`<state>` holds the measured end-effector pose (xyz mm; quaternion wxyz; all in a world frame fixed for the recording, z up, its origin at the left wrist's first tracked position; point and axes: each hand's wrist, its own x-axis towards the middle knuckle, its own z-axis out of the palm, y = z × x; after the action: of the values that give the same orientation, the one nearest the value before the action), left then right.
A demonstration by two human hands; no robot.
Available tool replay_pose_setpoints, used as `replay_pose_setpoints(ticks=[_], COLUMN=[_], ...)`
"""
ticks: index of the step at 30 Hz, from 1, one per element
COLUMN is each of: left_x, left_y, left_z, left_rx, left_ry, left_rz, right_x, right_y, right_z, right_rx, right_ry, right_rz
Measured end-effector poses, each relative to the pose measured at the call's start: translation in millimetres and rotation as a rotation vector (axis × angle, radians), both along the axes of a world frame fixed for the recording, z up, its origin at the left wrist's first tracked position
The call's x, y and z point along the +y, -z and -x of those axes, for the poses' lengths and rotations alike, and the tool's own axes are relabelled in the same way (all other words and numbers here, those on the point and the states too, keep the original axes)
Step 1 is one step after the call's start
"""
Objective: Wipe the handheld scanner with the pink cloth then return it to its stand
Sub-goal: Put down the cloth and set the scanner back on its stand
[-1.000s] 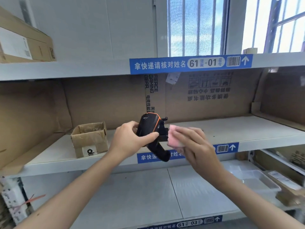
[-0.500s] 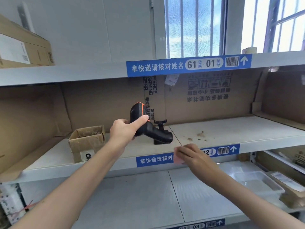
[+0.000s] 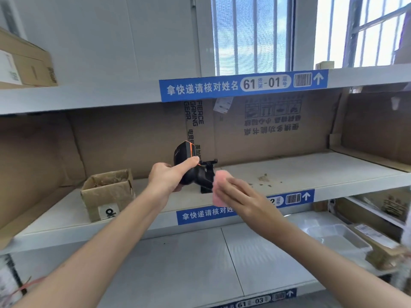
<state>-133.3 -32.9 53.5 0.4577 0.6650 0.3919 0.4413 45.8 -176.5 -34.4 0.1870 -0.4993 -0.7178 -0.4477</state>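
Observation:
My left hand (image 3: 170, 177) grips the black handheld scanner (image 3: 188, 162) with orange trim, head up and to the left, handle pointing down to the right. The scanner hangs just above the middle shelf, right in front of the black stand (image 3: 208, 174), whose base is partly hidden behind the cloth. My right hand (image 3: 236, 197) holds the pink cloth (image 3: 219, 191) pressed against the lower end of the scanner's handle.
A small open cardboard box (image 3: 109, 193) sits left of the scanner on the middle shelf (image 3: 311, 174). Brown crumbs (image 3: 263, 178) lie on that shelf to the right. Cardboard lines the shelf's back and sides. A clear plastic tray (image 3: 333, 237) rests on the lower shelf at right.
My right hand dropped away with the cloth to the shelf edge, then rose back to the scanner's handle. My left hand tilted the scanner and moved it towards the stand.

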Motion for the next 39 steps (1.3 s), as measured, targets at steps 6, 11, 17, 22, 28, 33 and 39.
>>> replay_pose_setpoints(ticks=[6,11,17,22,28,33,39], left_x=[6,-5,-10,-1,6,4,-7], left_y=[1,-3,-8,-8,-9,-6,-13], left_z=[2,-21,-57,-82,-104,-120,-130], left_rx=[0.102,0.300,0.379,0.408,0.470,0.504,0.497], left_ry=[-0.042,-0.162,-0.195,-0.238,-0.317,-0.350,-0.380], left_rz=[-0.084,-0.341,-0.489,-0.512,-0.536,-0.561,-0.604], right_x=[-13,-1,19,43,65,62,81], right_y=[15,-6,-9,0,1,-17,-19], right_z=[-51,-81,-129,-169,-188,-109,-48], right_rx=[0.332,0.479,0.502,0.570,0.616,0.692,0.910], right_ry=[0.241,0.313,0.406,0.425,0.663,0.015,-0.150], right_rz=[0.135,0.105,0.152,0.120,0.435,0.128,0.009])
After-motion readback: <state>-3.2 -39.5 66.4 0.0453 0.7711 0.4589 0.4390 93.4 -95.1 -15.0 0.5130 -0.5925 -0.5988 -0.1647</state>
